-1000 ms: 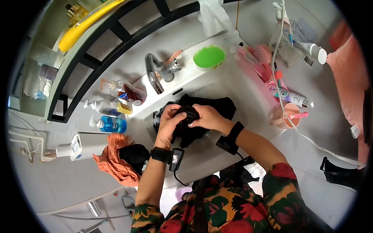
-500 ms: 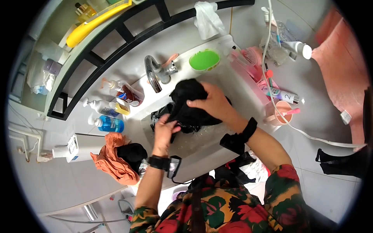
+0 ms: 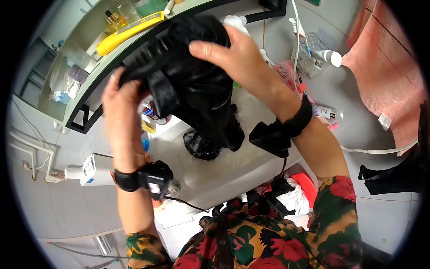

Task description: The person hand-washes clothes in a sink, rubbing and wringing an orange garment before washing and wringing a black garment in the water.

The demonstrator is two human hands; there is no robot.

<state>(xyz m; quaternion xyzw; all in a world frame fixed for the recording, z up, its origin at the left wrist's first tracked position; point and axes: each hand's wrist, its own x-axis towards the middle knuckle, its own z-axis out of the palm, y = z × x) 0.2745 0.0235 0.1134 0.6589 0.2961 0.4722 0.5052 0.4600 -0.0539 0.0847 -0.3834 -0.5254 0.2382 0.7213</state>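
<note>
Wet black cloth hangs from both my hands above the white sink, with its lower end down in the water. My left hand grips the cloth's left edge, fingers curled into it and slightly blurred. On the upper right side of the cloth my right hand holds it, thumb lying across the front and the other fingers behind. The bunched cloth hides the faucet and most of the green soap dish.
A shelf with a yellow tube and bottles runs along the upper left. Pink towel hangs at right behind a white cable. A white container stands at left; a red basin is below the sink.
Both hands have risen with the black cloth, lifting most of it out of the sink. My left hand has moved up and left, and the view has shifted slightly.
</note>
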